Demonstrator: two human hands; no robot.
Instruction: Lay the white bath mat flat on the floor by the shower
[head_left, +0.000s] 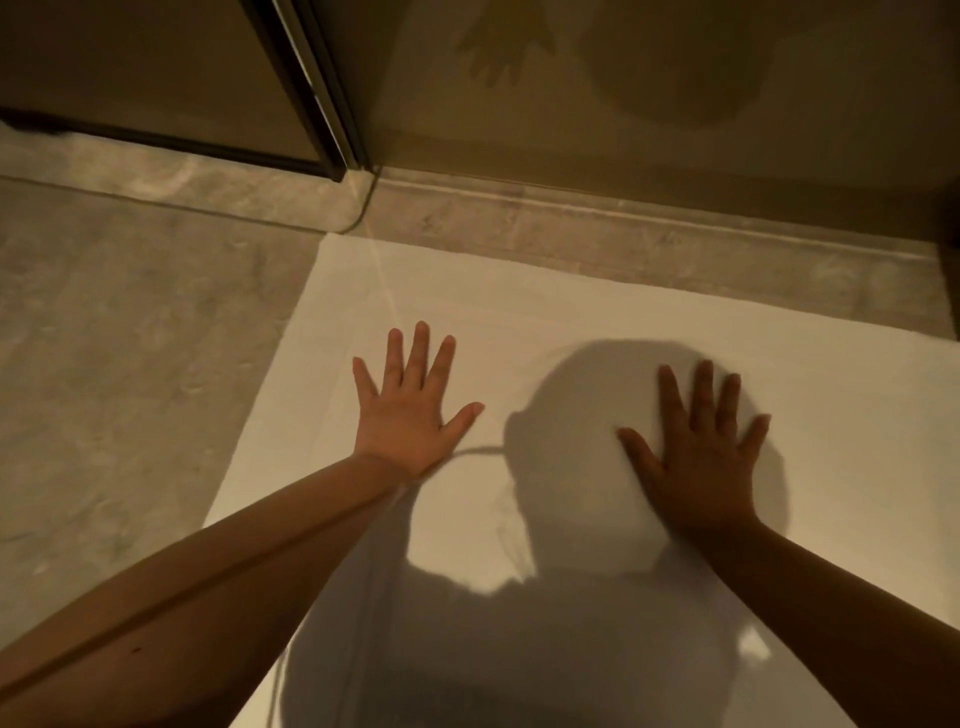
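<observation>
White and smooth, the bath mat (597, 322) lies spread on the grey stone floor (119, 364), and its far edge runs just beside the raised stone threshold (597, 228) of the shower. Its left edge goes diagonally toward the near side, and the far left corner sits near the place where the dark metal frame (311, 98) of the glass shower door (156, 67) meets the threshold. Both hands rest palm down on the mat with the fingers spread wide and pinching nothing: the left hand (410, 415) near the left edge, the right hand (701, 457) more to the middle, well apart from each other. A large shadow of the person falls on the mat around the right hand and over the near part. No object lies on the mat between the hands. To the left of the mat the floor is bare, so there is open room on that side; on the far side the threshold closes the way. The right edge of the mat is out of view.
</observation>
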